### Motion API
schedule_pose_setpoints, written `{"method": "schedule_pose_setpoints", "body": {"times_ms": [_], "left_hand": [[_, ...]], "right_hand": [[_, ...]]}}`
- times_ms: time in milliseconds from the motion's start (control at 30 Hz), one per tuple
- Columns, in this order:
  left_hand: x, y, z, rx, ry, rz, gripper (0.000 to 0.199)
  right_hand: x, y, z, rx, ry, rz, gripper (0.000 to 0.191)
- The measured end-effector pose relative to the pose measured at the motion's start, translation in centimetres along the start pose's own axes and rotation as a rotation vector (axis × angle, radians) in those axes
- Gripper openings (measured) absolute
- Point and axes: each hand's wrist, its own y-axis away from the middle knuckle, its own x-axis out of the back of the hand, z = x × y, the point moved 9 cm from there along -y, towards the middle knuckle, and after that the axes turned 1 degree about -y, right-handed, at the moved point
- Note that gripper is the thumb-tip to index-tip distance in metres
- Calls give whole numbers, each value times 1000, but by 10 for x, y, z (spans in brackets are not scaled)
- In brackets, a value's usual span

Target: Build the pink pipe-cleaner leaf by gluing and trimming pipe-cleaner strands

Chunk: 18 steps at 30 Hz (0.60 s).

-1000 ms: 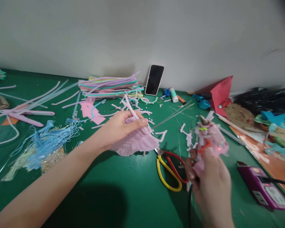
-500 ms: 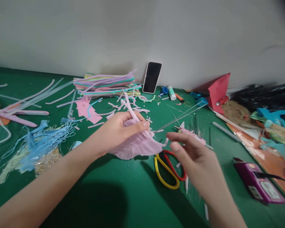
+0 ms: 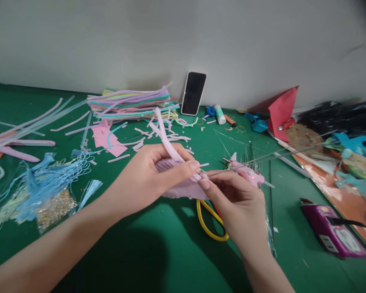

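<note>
My left hand [image 3: 144, 175] is closed on a lilac pleated piece [image 3: 186, 190], thumb on top. A lilac pipe cleaner [image 3: 165, 136] runs along its upper edge and sticks up past the fingers. At the right end of the piece, my right hand [image 3: 239, 199] pinches the pipe cleaner's tip between thumb and forefinger. Thin wires [image 3: 280, 152] stretch from that pinch out to the right. Below the hands lie scissors [image 3: 203, 223] with a yellow handle, partly covered by my right hand. A pink glue gun [image 3: 250, 175] rests just beyond the right hand.
Bundled pipe cleaners [image 3: 134, 101] and cut bits lie at the back, beside a propped phone [image 3: 194, 93]. Blue tassels [image 3: 55, 183] and a bag of gold beads [image 3: 55, 209] are at left. A purple power socket box [image 3: 332, 232] and paper scraps [image 3: 354, 162] occupy the right.
My right hand has moved left to the lilac piece and closed on the pipe cleaner's end. The wires now point further right, and the lilac piece has turned slightly.
</note>
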Motion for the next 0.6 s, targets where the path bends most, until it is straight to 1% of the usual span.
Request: {"method": "schedule_pose_setpoints", "body": {"times_ms": [67, 167, 300, 367, 600], "left_hand": [[1, -1, -1, -12, -1, 23, 18], [7, -2, -4, -20, -24, 92, 17], [13, -2, -4, -35, -32, 162, 9], [14, -1, -4, -25, -25, 160, 9], [10, -2, -9, 34, 15, 97, 10]], "right_hand": [[0, 1, -1, 1, 9, 20, 9], [2, 2, -2, -2, 48, 51, 8], [3, 4, -3, -7, 89, 73, 5], [2, 4, -2, -19, 98, 68, 5], [0, 4, 0, -53, 110, 68, 5]]}}
